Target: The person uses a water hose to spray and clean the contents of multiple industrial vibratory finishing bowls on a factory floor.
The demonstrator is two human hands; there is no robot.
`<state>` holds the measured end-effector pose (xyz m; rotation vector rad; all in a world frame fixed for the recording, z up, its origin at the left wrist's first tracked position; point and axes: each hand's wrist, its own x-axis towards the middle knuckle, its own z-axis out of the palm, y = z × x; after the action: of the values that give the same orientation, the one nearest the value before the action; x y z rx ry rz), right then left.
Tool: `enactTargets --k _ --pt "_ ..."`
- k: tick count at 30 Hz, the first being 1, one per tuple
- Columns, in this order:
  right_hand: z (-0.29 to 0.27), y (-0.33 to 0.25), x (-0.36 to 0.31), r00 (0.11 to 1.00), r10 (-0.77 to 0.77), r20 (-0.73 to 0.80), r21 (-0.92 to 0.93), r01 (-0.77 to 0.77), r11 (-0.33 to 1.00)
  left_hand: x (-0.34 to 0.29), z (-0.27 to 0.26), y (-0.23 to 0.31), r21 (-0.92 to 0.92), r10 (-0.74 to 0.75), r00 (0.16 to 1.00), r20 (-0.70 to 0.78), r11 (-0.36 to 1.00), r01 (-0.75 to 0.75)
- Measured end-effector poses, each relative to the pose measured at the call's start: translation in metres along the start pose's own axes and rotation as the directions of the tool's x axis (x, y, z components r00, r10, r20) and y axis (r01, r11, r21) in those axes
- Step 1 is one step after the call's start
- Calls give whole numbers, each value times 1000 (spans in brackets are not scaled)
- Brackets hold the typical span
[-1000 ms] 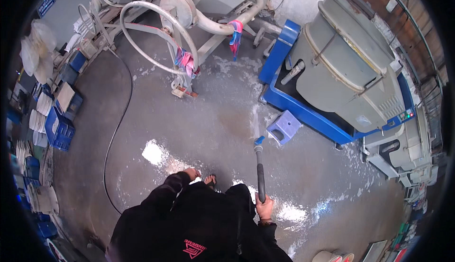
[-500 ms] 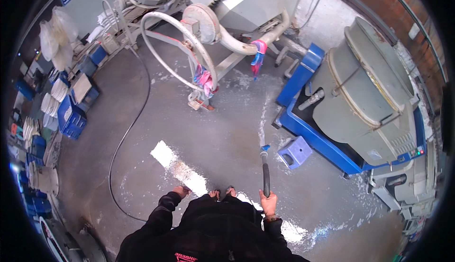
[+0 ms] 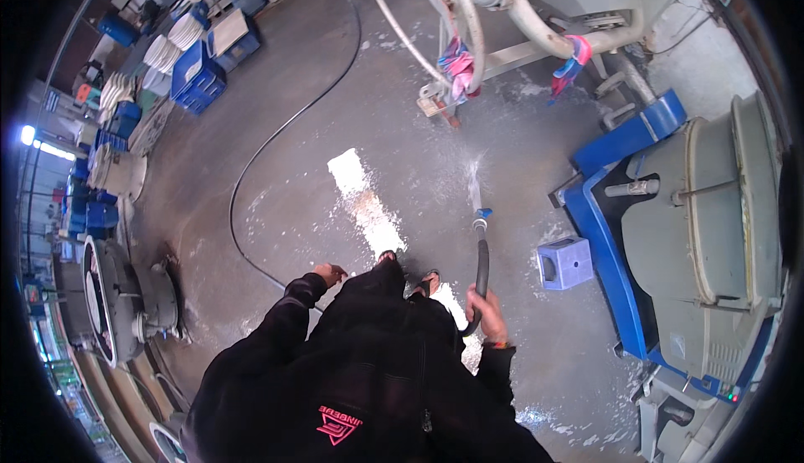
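Observation:
My right hand (image 3: 488, 314) is wrapped round a black hose (image 3: 482, 266), which points ahead over the floor. At its tip sits a blue nozzle (image 3: 483, 213), and water (image 3: 475, 182) sprays from it onto the wet grey floor (image 3: 419, 178). Off to the left, my left hand (image 3: 332, 274) hangs near my body with loose fingers, holding nothing that I can see. A long stretch of dark hose (image 3: 237, 186) curves over the floor and passes behind my left forearm.
On the right stand a purple plastic stool (image 3: 564, 263) and a large grey drum machine (image 3: 712, 228) on a blue frame (image 3: 610, 262). A wheeled machine with a cloth-wrapped hoop (image 3: 477, 36) is ahead. Blue crates (image 3: 198, 80) line the left; round grey machinery (image 3: 138, 300) stands nearer.
My view has turned and tilted down, so the machines shift right and upward. The spraying hose now points more directly ahead, still in my right hand. One foot has stepped forward.

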<state>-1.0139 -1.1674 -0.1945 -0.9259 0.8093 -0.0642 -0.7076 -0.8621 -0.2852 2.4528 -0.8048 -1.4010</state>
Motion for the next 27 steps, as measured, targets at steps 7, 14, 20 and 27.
enactTargets --k 7,14,20,27 --pt "19 -41 51 939 302 166 -82 -292 953 -6 9 -20 -66 -217 976 -19 974 215" --pt "77 -41 73 956 228 183 -218 -186 958 -7 -15 -58 -155 -307 952 20 939 306" --pt "105 -8 127 997 46 -55 -379 -63 923 23 -57 -104 -290 -333 943 -10 903 316" --pt "160 -25 194 969 -8 -247 -510 -124 851 34 -114 -190 -498 -377 924 -61 814 300"
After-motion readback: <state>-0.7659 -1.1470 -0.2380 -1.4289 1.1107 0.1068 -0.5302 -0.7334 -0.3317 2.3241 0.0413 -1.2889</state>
